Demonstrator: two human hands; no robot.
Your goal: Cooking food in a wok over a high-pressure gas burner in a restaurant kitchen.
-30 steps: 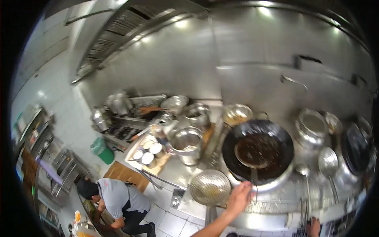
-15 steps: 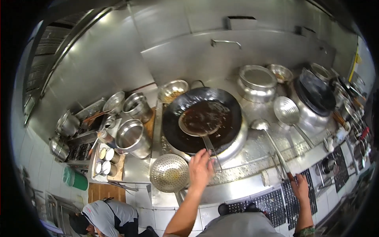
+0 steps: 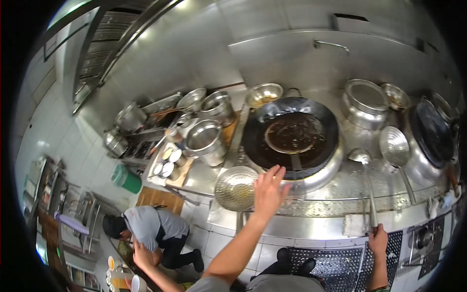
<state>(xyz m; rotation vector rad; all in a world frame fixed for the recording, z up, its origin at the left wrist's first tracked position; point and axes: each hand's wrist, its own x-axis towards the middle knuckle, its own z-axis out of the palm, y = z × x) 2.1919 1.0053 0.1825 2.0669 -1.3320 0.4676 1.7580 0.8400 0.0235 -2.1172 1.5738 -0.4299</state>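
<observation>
My left hand (image 3: 270,191) is just off the near rim of a black wok (image 3: 253,146), fingers spread and nothing visibly held. In the wok, a round strainer (image 3: 296,162) lies in dark brown liquid (image 3: 294,131), its handle pointing toward me. The outer end of that handle is blurred near my fingers. Beside the same hand, a large perforated skimmer (image 3: 236,189) rests on the counter's front left. Lower on the right, my right hand (image 3: 378,239) grips the end of a long-handled ladle (image 3: 361,155), whose bowl rests on the steel stovetop.
Left of the wok are steel pots (image 3: 204,136) and small seasoning containers (image 3: 170,163). A lidded pot (image 3: 367,102), another perforated skimmer (image 3: 395,146) and a second wok (image 3: 433,131) stand right. A co-worker (image 3: 151,226) bends low at left; another person's hand (image 3: 141,253) is nearby.
My view has swung left, so the stove appears farther right. My left hand has let go of the strainer's handle and spread its fingers. My right hand still holds the ladle.
</observation>
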